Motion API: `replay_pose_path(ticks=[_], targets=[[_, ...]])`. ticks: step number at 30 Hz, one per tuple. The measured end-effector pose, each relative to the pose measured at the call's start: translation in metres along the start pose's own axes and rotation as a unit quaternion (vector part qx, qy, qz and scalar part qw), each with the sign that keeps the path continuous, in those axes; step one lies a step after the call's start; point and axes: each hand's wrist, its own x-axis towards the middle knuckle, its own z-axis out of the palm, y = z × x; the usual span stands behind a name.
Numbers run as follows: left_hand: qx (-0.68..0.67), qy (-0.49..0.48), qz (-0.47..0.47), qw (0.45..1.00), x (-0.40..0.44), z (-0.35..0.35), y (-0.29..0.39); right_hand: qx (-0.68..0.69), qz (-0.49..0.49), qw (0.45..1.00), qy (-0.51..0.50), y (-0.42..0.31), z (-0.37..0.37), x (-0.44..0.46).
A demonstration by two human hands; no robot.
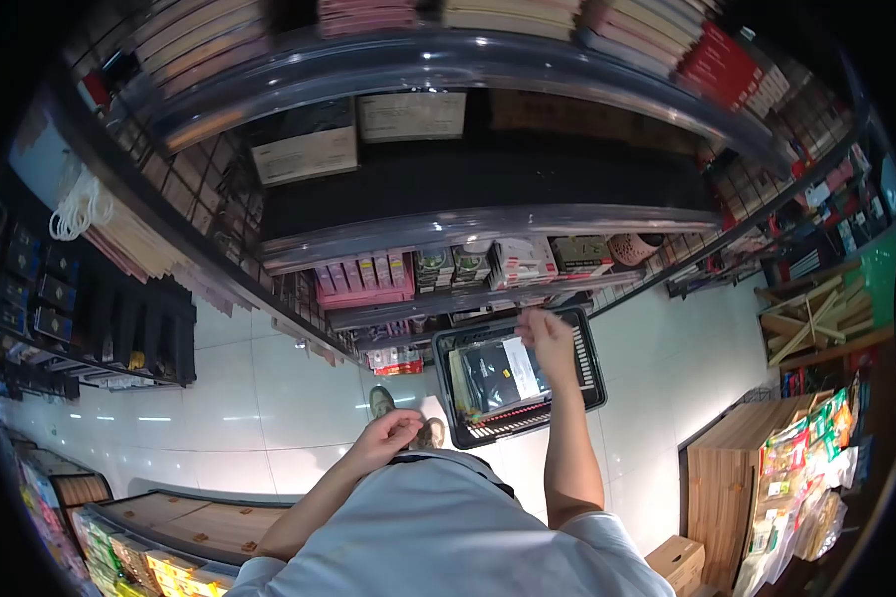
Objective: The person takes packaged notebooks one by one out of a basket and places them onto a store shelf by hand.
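Observation:
My left hand (392, 434) is in front of my waist, fingers curled inward, with nothing visible in it. Further forward, my right hand (546, 332) is over the far side of a black shopping basket (594, 396). Its fingers look bent but are blurred, so whether they hold anything is unclear. Inside the basket lies a dark flat package (483, 376) with a white sheet or label (520, 368) beside it, partly covered by my right forearm. The basket is near the foot of the shelf unit.
Ahead stands a shelf unit (488, 224) with stacked books or boxes, a pink box (365, 282) and small packages. A wooden display (722, 463) with bagged goods and a cardboard box (676, 564) are at right. White cords (80, 207) hang at left. Pale floor tiles (229, 388) show between the shelves.

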Motion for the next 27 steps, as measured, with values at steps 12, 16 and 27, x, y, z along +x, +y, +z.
replay_pose_path(ticks=[12, 16, 27], targets=[[0.080, -0.027, -0.102, 0.991, 0.010, 0.017, 0.006, 0.005, 0.403, 0.906, 0.130, 0.254, -0.042, -0.052], [0.063, -0.027, -0.092, 0.993, 0.008, 0.010, -0.001, 0.028, 0.448, 0.877, 0.172, 0.270, -0.026, -0.052], [0.045, -0.023, -0.120, 0.992, 0.012, 0.014, 0.002, 0.174, 0.460, 0.844, 0.213, 0.283, -0.035, -0.044]])
